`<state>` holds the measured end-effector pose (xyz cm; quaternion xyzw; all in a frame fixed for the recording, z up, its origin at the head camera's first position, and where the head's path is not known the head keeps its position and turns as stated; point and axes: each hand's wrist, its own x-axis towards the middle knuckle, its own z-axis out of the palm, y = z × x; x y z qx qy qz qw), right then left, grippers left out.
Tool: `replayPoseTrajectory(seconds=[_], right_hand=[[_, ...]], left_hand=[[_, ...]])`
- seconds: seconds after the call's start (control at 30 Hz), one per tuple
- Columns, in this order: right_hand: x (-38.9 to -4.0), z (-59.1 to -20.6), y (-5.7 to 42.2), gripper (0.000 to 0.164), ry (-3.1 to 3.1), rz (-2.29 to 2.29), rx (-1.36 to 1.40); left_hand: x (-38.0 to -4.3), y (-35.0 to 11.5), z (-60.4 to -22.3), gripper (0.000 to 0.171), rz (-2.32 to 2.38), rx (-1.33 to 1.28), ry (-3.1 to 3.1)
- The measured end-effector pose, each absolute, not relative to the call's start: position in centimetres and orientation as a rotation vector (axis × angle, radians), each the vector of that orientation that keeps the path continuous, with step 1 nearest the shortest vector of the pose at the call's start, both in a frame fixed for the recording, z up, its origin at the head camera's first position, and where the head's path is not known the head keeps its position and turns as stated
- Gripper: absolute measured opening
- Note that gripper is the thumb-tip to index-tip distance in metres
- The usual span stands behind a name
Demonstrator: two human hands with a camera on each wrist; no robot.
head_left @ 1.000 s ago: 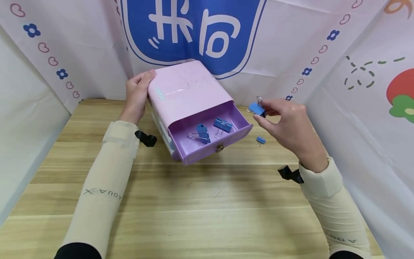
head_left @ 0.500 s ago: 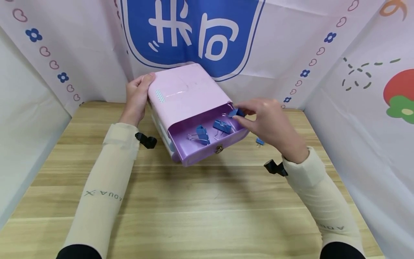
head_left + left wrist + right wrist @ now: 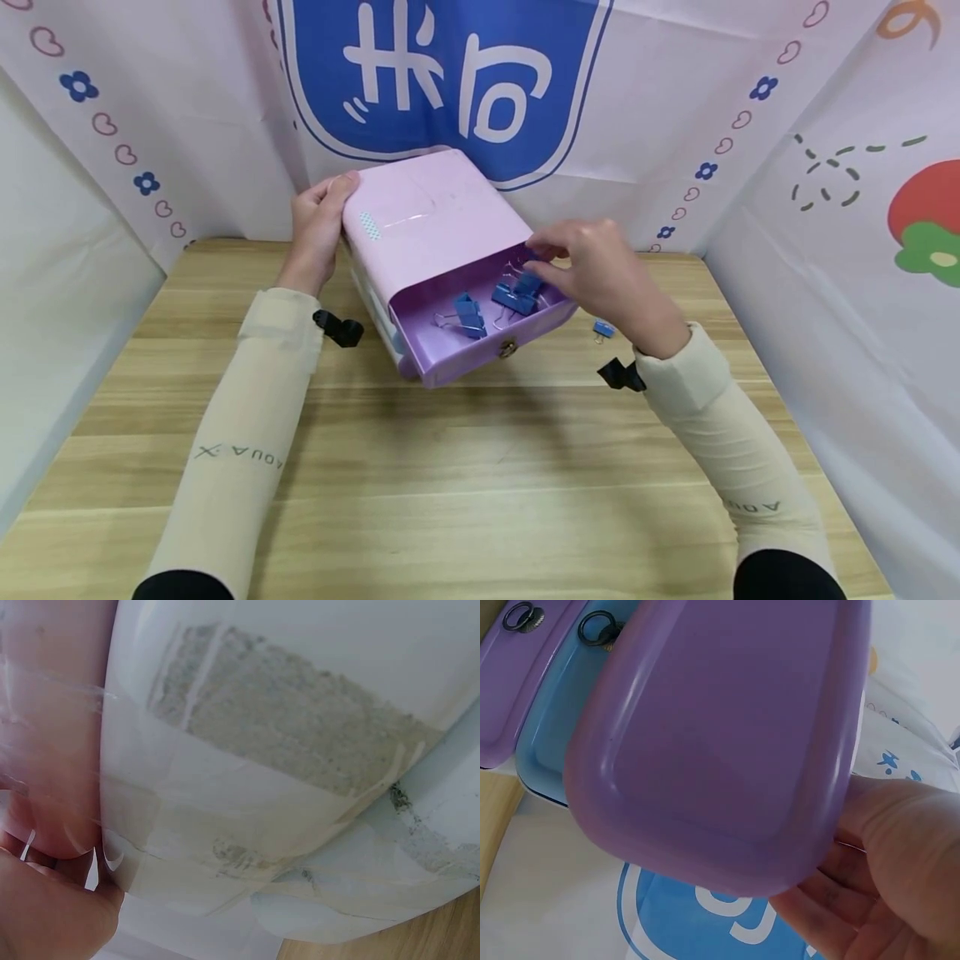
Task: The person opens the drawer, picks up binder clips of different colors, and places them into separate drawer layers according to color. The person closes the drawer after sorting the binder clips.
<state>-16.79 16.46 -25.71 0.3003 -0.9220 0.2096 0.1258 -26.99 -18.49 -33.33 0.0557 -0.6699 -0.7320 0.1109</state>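
A pink-topped chest of small drawers (image 3: 438, 212) stands at an angle on the table, its purple top drawer (image 3: 442, 354) pulled out. Inside the drawer lie a blue binder clip (image 3: 470, 315) on the left and two more touching each other, the upper binder clip (image 3: 529, 283) just below my right thumb. My right hand (image 3: 600, 271) reaches over the drawer's right side, thumb and fingers apart. In the right wrist view the drawer front (image 3: 727, 735) hides its fingertips. My left hand (image 3: 315, 225) grips the chest's back left corner.
A smaller blue binder clip (image 3: 603, 329) lies on the wooden table (image 3: 480, 483), right of the drawer. Printed cloth (image 3: 637, 100) hangs close behind the chest. In the right wrist view, a blue drawer (image 3: 551, 750) and another purple drawer (image 3: 514, 682) show below the top one.
My right hand has moved left from beside the chest to over the drawer with a blue binder clip, which now lies in the drawer. My left hand keeps its place.
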Motion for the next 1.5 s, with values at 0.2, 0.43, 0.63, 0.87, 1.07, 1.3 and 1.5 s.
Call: replayPoseTrajectory(seconds=[0.2, 0.43, 0.63, 0.87, 1.07, 1.3, 1.5], right_hand=[[-16.9, -25.8, 17.4, 0.022, -2.625, 0.679, 0.851], [-17.1, -26.2, 19.7, 0.020, -2.537, 0.688, 0.818], [-17.0, -26.6, 21.3, 0.021, -2.554, 0.663, 0.723], [-17.4, -27.6, 22.6, 0.018, -2.589, 0.675, 0.665], [-18.3, -28.9, 23.9, 0.015, -2.688, 0.659, 0.591], [-19.1, -30.6, 25.6, 0.021, -2.895, 0.604, 0.502], [-20.2, -32.9, 27.1, 0.023, -3.013, 0.547, 0.524]], left_hand=[[-27.0, -18.5, -33.2, 0.029, -2.145, 0.166, -1.956], [-27.1, -18.5, -33.2, 0.027, -2.146, 0.149, -1.941], [-27.1, -18.5, -33.1, 0.027, -2.148, 0.153, -1.934], [-27.3, -18.5, -33.2, 0.026, -2.156, 0.150, -1.919], [-27.3, -18.5, -33.4, 0.028, -2.150, 0.149, -1.932], [-27.3, -18.3, -33.5, 0.028, -2.141, 0.140, -1.946], [-27.1, -18.4, -33.6, 0.028, -2.140, 0.139, -1.949]])
